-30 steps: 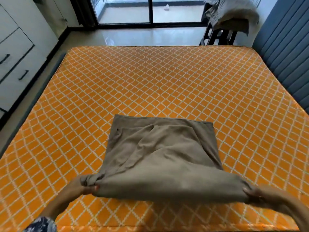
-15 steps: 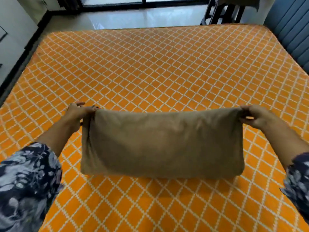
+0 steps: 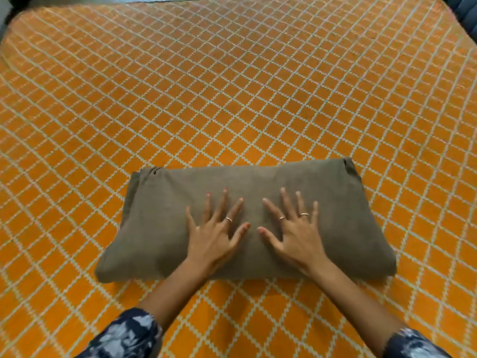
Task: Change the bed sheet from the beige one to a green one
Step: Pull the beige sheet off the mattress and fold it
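On one orange mattress [image 3: 232, 86], two hands, left hand [image 3: 214, 236] and right hand [image 3: 296, 236], press flat-fingered on one folded beige sheet [image 3: 154, 215].

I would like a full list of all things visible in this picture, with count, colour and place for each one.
folded sheet: one, beige-brown, lying flat on the near middle of the mattress.
mattress: one, orange with a white diamond grid, filling almost the whole view.
headboard: one corner visible, dark blue-grey, top right edge.
rings: three, gold-coloured, one on the left hand and two on the right hand.
sleeves: two, dark blue with pale pattern, bottom left and bottom right corners.
left hand: one, fingers spread, pressing flat on the folded sheet.
right hand: one, fingers spread, pressing flat on the folded sheet beside the left.
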